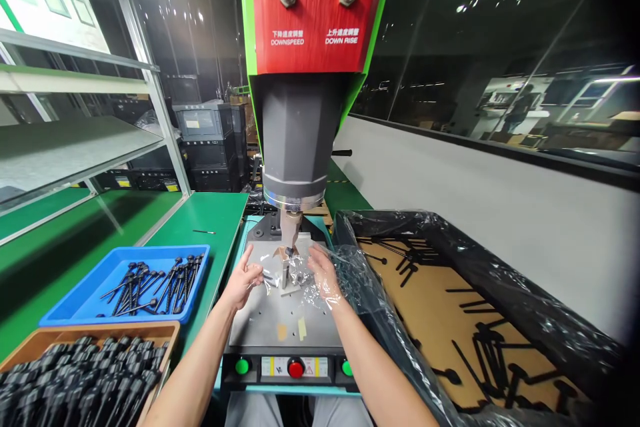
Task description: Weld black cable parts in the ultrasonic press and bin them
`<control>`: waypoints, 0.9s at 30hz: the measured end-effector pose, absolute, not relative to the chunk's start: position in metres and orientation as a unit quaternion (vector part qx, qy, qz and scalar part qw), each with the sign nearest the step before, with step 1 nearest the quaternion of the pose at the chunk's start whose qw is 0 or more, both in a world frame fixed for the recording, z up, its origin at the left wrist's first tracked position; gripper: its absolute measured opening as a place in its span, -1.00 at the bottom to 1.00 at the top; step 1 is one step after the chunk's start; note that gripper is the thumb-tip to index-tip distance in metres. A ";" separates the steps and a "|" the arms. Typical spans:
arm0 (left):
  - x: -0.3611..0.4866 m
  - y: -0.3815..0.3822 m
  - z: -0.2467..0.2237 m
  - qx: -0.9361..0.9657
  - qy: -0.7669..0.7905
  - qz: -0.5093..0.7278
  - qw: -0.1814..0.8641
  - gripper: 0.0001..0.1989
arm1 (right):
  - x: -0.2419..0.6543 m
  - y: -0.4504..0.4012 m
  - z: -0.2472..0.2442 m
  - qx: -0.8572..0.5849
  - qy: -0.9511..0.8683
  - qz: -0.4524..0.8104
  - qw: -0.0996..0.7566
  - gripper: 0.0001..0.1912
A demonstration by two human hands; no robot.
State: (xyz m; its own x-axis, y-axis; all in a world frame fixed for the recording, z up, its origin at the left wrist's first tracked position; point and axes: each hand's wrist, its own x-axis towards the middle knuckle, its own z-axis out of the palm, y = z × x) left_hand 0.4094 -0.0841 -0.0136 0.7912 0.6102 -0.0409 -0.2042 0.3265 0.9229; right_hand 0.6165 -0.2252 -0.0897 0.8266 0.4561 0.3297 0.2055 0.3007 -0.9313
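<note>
My left hand (243, 279) is raised left of the metal fixture (285, 278), its index finger stretched out and the other fingers loosely bent. A small dark piece shows near its fingertips; I cannot tell whether they touch. My right hand (324, 275) is on the other side, fingers extended. Crumpled clear plastic film (300, 272) lies between the hands, around the fixture and against my right hand. The welding horn (291, 227) of the ultrasonic press points down just above the fixture, with a small black part (289, 251) near its tip.
The press (310, 13) has a red button (295, 367) in front, between green ones. At left, a blue tray (75, 307) and a brown tray (167, 330) hold black stemmed parts. A bag-lined box (400, 307) at right holds more on cardboard. Shelving (160, 107) stands far left.
</note>
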 end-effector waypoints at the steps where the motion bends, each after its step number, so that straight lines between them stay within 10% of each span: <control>1: 0.410 -0.084 -0.013 0.518 0.196 0.259 0.791 0.08 | 0.618 -0.224 -0.091 -0.591 -0.284 0.082 0.751 -0.55; 27: 0.359 -0.078 -0.047 0.576 0.360 0.265 0.685 -0.20 | 0.583 -0.342 -0.147 -0.788 -0.314 0.000 0.529 -0.71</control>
